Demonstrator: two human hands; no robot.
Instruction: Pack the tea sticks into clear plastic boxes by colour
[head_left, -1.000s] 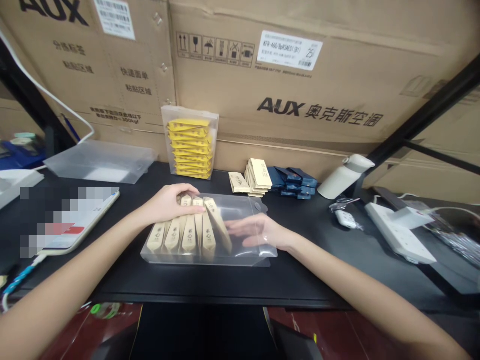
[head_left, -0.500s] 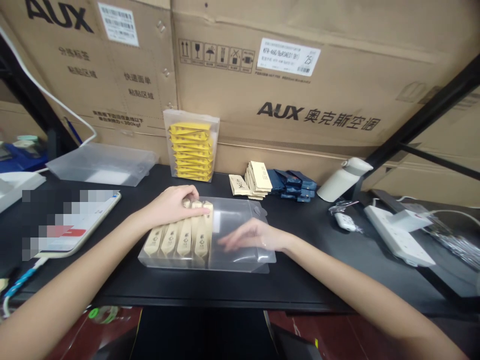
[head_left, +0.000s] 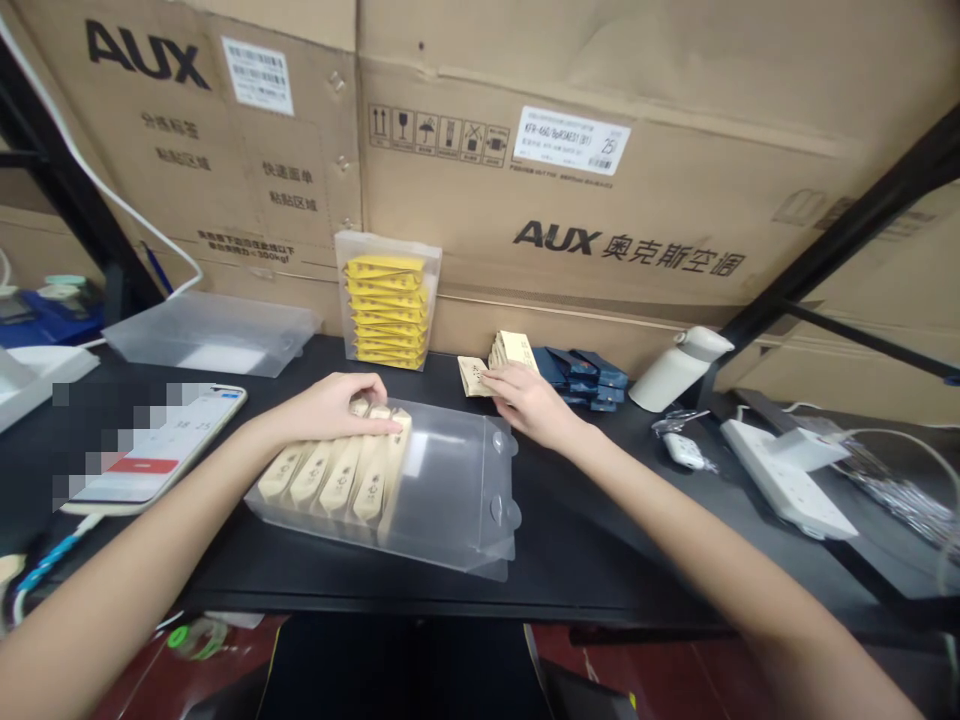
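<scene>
A clear box [head_left: 450, 495] is laid on the black surface [head_left: 592, 555], its left part filled with a row of tan packets [head_left: 322, 478]. The left hand [head_left: 337, 408] is curled over that row, thumb laid across it; how tightly it is gripped cannot be told. Behind the clear box's right end, a tan stack [head_left: 514, 346] is partly covered by the right hand [head_left: 534, 402], whose fingers are bent; whether a packet is pinched cannot be told.

Behind and right of the clear box, blue packets [head_left: 589, 378] are piled, then a white bottle [head_left: 679, 372] is set. Directly behind it, yellow packets [head_left: 388, 310] are held in a clear case. To its left a phone [head_left: 157, 455] is placed; to its far right, a power strip [head_left: 791, 480]. The background behind it is blocked by cardboard boxes [head_left: 652, 195].
</scene>
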